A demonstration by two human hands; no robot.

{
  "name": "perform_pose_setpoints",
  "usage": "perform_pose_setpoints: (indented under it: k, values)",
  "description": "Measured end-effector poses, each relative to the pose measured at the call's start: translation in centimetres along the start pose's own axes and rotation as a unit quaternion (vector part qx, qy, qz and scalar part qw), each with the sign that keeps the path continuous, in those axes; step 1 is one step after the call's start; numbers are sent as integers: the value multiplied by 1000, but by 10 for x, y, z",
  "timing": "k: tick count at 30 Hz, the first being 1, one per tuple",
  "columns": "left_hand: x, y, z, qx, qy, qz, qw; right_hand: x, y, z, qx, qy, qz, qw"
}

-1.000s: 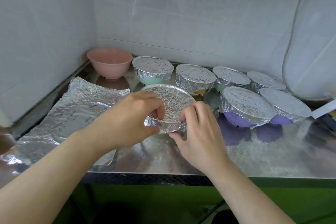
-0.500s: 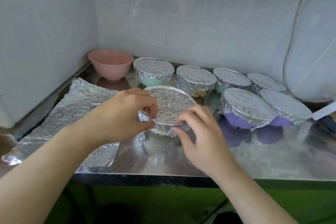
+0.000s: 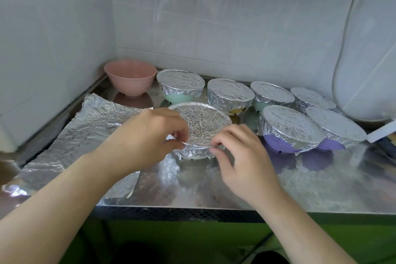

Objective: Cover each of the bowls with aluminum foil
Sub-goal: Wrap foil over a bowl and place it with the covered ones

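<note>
A white bowl wrapped in foil [image 3: 201,126] stands in the middle of the steel counter. My left hand [image 3: 147,135] pinches the foil at the bowl's near-left rim. My right hand [image 3: 242,156] pinches the foil at its near-right rim. An uncovered pink bowl [image 3: 130,76] stands in the back left corner. Several foil-covered bowls sit behind and to the right, among them a mint one [image 3: 180,85] and a purple one [image 3: 289,128]. A loose crinkled foil sheet [image 3: 85,133] lies flat on the left.
Tiled walls close off the back and left. A white appliance with a cord [image 3: 368,60] stands at the right. The steel counter [image 3: 300,186] has its front edge near me, with green below it.
Both hands have slid along the bowl's near rim toward me, pressing the foil down its side. The camera has tilted slightly.
</note>
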State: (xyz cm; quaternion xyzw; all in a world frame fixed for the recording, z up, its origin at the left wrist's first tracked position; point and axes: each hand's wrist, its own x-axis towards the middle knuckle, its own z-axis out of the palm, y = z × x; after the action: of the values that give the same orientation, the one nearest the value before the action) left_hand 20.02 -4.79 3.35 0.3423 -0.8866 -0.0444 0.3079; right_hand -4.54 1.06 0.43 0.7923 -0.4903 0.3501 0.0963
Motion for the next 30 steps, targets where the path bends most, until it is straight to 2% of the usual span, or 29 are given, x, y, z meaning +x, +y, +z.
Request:
perform_pose_setpoints:
  k: [6,23,30]
  values:
    - [-2,-4,-2,3,-1,-1,1000,0,3,-5,-13,2,19,1000]
    - [0,3,2,5,-6,20,1000,2,0,-5,2,-21,-20,1000]
    - [-2,-5,-2,36,-2,5,999,-1,5,-9,-39,-11,14,999]
